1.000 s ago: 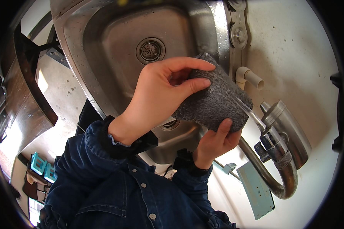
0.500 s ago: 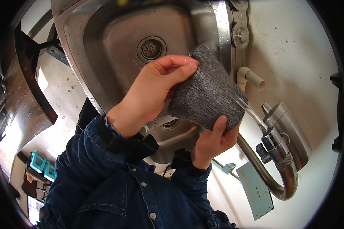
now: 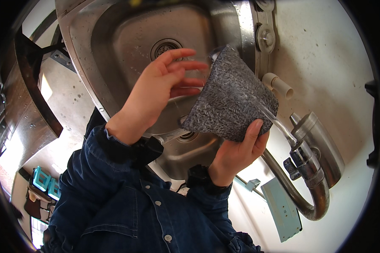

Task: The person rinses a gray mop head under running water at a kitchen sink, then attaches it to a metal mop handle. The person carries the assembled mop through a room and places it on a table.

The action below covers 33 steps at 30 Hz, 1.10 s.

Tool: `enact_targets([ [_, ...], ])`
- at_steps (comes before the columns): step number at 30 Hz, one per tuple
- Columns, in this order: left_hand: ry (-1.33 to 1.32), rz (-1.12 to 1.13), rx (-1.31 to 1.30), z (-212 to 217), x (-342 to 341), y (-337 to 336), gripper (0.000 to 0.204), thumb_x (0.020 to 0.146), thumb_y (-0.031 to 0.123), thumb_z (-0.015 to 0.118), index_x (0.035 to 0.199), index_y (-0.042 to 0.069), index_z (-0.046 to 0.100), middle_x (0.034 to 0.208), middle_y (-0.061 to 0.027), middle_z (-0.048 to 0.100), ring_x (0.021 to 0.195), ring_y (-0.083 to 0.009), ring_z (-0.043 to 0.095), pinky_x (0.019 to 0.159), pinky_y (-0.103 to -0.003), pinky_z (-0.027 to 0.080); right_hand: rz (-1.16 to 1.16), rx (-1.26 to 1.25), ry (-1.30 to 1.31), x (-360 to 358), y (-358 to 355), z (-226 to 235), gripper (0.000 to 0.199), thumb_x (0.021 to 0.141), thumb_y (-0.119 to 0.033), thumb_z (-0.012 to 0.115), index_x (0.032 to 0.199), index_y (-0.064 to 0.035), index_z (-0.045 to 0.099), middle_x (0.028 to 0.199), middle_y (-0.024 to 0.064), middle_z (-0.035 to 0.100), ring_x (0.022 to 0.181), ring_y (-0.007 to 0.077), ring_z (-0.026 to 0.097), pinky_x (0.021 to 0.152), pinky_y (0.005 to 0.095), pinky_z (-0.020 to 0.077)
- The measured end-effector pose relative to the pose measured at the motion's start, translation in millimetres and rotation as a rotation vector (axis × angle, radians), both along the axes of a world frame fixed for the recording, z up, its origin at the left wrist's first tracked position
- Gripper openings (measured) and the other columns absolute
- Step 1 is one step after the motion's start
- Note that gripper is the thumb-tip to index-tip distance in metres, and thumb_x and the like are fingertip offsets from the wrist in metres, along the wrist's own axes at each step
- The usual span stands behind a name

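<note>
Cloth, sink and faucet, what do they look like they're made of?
Cloth: soft fabric, perhaps synthetic, judging by its short, fuzzy grey pile.
Sink: metal, likely stainless steel; it has a silvery, satiny sheen.
Faucet: shiny metal, probably chrome-plated at the spout end, with bright highlights; the curved neck looks duller and brownish, so its finish is uncertain.

No lettering, label, number or sign can be read anywhere in the frame.
</note>
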<state>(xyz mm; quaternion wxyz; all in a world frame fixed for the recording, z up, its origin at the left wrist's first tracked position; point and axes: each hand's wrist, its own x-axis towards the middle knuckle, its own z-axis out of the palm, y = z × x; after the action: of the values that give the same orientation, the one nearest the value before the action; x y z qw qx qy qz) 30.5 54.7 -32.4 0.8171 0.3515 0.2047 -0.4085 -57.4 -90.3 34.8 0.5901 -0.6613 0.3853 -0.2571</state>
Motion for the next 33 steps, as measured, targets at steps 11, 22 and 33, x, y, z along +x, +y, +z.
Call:
enact_targets([
  [11,-0.151,-0.013,-0.271,7,-3,-8,0.05,0.105,0.029,0.038,0.147,0.002,0.035,0.148,-0.0126,0.043,0.136,-0.0213,0.042,0.113,-0.034,0.031,-0.06,-0.021,-0.057,5,-4,5,0.018,0.099,-0.012,0.055,0.105,0.0031,0.063,0.099,0.0083,0.064,0.092,0.013,0.06,0.082,0.0285,0.0493],
  [22,-0.007,0.057,-0.425,20,1,-48,0.076,0.102,0.058,0.02,0.149,0.0,0.029,0.153,-0.017,0.034,0.142,-0.0278,0.032,0.118,-0.039,0.023,0.011,-0.905,0.451,-18,-21,16,0.047,0.079,0.017,0.052,0.123,0.0026,0.061,0.121,0.0209,0.065,0.109,0.0345,0.064,0.097,0.037,0.0461],
  [33,-0.316,-0.272,-0.181,35,-8,-34,0.042,0.091,0.008,0.068,0.13,-0.002,0.055,0.11,-0.0018,0.066,0.096,-0.0076,0.06,0.087,-0.025,0.051,-0.146,-0.078,-0.05,3,-6,15,0.022,0.099,-0.011,0.054,0.113,0.0047,0.061,0.103,0.0125,0.066,0.095,0.0177,0.062,0.088,0.0325,0.0479],
])
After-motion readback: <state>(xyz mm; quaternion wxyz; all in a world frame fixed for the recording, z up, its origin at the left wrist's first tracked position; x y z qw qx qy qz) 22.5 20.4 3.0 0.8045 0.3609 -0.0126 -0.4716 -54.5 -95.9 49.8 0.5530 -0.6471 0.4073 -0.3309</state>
